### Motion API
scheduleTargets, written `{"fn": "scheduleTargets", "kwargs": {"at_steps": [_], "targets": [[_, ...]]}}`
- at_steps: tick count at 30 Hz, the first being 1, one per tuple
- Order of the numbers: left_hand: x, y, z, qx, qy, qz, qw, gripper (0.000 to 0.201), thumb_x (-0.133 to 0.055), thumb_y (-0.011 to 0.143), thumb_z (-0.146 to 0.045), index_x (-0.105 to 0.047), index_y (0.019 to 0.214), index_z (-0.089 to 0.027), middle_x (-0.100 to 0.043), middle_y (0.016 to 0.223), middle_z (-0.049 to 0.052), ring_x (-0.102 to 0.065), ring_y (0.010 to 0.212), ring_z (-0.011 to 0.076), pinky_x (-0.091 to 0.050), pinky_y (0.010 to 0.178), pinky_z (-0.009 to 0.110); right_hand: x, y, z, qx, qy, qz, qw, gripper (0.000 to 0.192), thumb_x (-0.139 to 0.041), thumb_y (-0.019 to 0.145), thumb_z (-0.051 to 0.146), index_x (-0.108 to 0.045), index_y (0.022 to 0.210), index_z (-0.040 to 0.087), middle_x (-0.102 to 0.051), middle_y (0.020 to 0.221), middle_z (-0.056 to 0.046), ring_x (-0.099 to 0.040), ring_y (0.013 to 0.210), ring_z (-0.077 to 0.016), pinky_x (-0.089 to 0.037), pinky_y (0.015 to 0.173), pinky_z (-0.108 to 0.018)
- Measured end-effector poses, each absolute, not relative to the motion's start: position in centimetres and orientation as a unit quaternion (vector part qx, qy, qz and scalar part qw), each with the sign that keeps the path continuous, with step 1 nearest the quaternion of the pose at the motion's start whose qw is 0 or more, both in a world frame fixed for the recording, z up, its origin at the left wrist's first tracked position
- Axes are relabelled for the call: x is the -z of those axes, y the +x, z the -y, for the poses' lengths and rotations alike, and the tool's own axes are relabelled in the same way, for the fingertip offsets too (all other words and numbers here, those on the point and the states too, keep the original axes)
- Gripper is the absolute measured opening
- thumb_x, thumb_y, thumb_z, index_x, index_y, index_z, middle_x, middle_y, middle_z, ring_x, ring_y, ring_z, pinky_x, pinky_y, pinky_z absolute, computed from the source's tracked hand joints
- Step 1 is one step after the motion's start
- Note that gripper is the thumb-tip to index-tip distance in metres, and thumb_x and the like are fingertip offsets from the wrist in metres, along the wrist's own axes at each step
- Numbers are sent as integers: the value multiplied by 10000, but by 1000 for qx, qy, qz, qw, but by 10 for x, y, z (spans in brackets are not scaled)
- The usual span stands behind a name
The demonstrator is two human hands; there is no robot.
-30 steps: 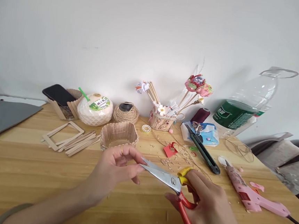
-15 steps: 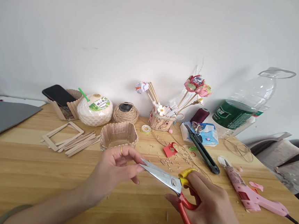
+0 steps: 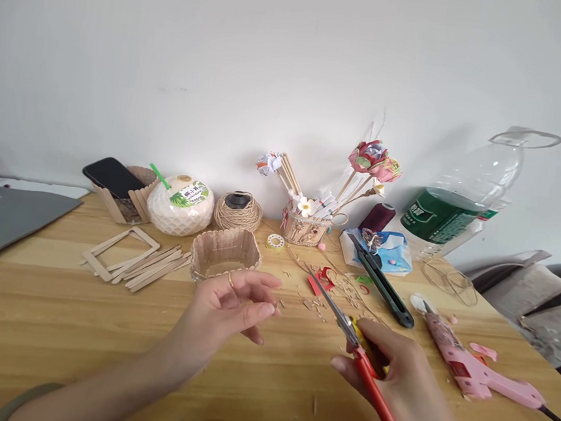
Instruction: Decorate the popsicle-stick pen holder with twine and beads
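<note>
The right hand grips the red-handled scissors near the table's front edge, blades closed and pointing away. The left hand hovers just beside them, fingers loosely curled, holding nothing visible. A careless swing could nick those fingers.

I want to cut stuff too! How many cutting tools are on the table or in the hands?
2. The scissors are in the right hand. A utility knife lies on the table, behind that hand. More could be hidden.
</note>
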State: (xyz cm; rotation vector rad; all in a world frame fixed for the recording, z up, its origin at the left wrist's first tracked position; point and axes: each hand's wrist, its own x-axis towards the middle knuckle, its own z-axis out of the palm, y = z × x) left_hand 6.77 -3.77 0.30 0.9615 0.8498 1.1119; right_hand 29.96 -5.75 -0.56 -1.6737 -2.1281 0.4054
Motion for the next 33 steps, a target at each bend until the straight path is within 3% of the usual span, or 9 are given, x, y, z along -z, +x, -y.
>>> {"fn": "scheduleTargets", "kwargs": {"at_steps": [5, 11, 16, 21, 30, 33], "targets": [[1, 69, 39, -453, 437, -395, 669, 68, -713, 685, -226, -743, 745, -217, -663, 680, 7, -578, 670, 117, -500, 513, 168, 5, 303, 55, -228, -618, 722, 212, 462, -490, 732, 614, -361, 548, 210, -386, 516, 24, -355, 493, -128, -273, 433, -243], [15, 71, 41, -373, 494, -458, 638, 60, -682, 695, -230, -699, 731, -185, -682, 710, 14, -599, 661, 141, -506, 556, 227, 7, 309, 56, -338, -616, 666, 251, 475, -556, 686, 640, -381, 576, 212, -342, 529, 43, -325, 475, -113, -256, 417, -237], [37, 75, 40, -266, 642, -525, 490, 100, -604, 742, -207, -701, 760, -196, -723, 780, 33, -638, 754, 200, -478, 713, 310, 21, 314, 59, -461, -533, 609, 364, 499, -548, 695, 674, -406, 601, 205, -344, 531, 48, -292, 436, -91, -227, 385, -226], [46, 75, 35, -165, 761, -529, 337, 184, -531, 800, -160, -712, 805, -192, -718, 858, 35, -640, 811, 198, -462, 770, 311, 26, 313, 57, -496, -411, 585, 492, 456, -488, 772, 638, -412, 634, 211, -399, 548, 32, -325, 454, -104, -260, 424, -248], [37, 75, 23, -118, 831, -503, 206, 305, -400, 878, -122, -701, 879, -167, -721, 880, 65, -655, 818, 217, -495, 774, 343, 22, 309, 55, -508, -366, 585, 515, 467, -473, 811, 597, -327, 585, 215, -422, 578, 19, -353, 487, -120, -287, 458, -269], [39, 82, 15, -112, 850, -485, 174, 336, -365, 866, -74, -682, 930, -167, -696, 929, 79, -634, 866, 222, -480, 806, 354, 22, 309, 55, -508, -369, 584, 515, 441, -458, 819, 598, -382, 613, 216, -426, 577, 20, -356, 483, -124, -291, 461, -274]]}}
